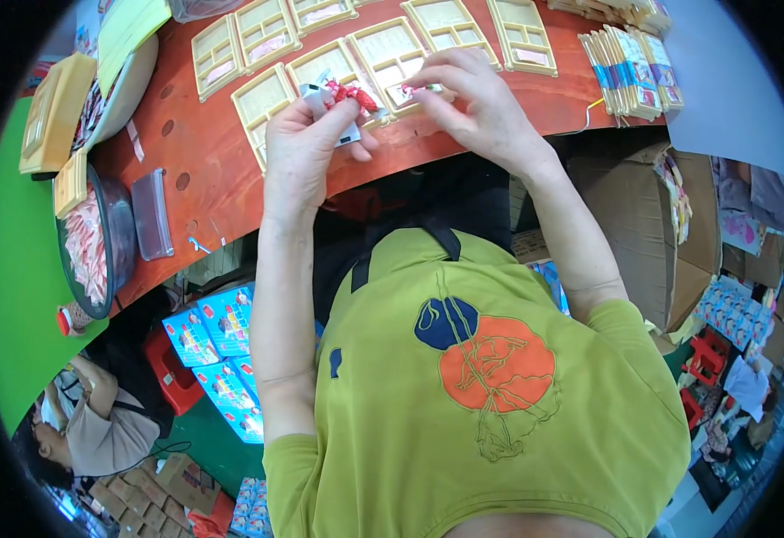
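My left hand is closed around several small red-and-white packets and a white piece with dark marks, above the near edge of the red table. To its right, my right hand hovers over a cream compartment tray, thumb and forefinger close together. A small pinkish-white piece shows at those fingertips, too small to name. More cream trays lie in rows around both hands, some with pink slips in a compartment.
Stacked trays with printed cards stand on the table at right. A black basin of pink-white strips, a white bowl and a clear case are at left. Below are blue boxes, a carton and another person.
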`<state>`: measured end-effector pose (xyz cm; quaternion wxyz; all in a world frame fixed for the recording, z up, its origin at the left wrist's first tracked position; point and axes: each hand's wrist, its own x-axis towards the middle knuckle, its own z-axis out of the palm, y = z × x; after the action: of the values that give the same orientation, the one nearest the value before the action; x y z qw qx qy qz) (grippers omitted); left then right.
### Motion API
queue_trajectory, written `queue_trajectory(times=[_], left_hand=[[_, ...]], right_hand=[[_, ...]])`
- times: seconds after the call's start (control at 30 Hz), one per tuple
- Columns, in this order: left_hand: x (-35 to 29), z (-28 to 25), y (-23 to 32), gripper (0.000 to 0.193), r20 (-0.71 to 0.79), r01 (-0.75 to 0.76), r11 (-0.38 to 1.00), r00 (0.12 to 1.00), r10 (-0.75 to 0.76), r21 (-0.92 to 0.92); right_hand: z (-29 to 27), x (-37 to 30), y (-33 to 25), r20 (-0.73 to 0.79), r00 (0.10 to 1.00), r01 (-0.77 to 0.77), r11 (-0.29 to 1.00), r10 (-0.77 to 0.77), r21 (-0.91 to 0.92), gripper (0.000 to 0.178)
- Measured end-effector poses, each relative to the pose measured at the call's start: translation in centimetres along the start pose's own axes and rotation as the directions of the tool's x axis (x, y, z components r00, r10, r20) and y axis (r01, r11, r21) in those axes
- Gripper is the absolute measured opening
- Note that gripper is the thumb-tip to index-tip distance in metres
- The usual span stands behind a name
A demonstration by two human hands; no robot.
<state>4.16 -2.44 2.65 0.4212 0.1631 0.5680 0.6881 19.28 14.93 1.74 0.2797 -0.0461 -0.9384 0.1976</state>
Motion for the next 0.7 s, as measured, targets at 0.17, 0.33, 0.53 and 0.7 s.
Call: queue_trajectory(times=[0.17,0.33,0.53,0.7], left_hand=[[0.8,2.7,-0.7,0.014,0.019,0.010,1.000,1.000,-0.010,-0.024],[1.6,4.1,-0.3,0.018,0.098,0.062,0.998,0.993,-0.060,-0.017],[3.1,5.0,-0.3,0.020,0.221,0.193,0.962,0.964,-0.149,-0.193],[4.5,5.8,-0.1,0.020,0.280,0.245,0.929,0.945,-0.166,-0.277]], right_hand=[[0.2,1.0,-2.5,0.131,0.922,-0.375,0.758,0.364,0.534,0.022],[-0.6,0.0,-0.1,0.331,0.808,-0.514,0.308,0.488,0.800,0.024],[-2.0,-0.7,1.7,0.332,0.831,-0.515,0.392,0.447,0.762,0.023],[-3.2,-1.3,4.3,0.273,0.877,-0.477,0.649,0.396,0.593,0.022]])
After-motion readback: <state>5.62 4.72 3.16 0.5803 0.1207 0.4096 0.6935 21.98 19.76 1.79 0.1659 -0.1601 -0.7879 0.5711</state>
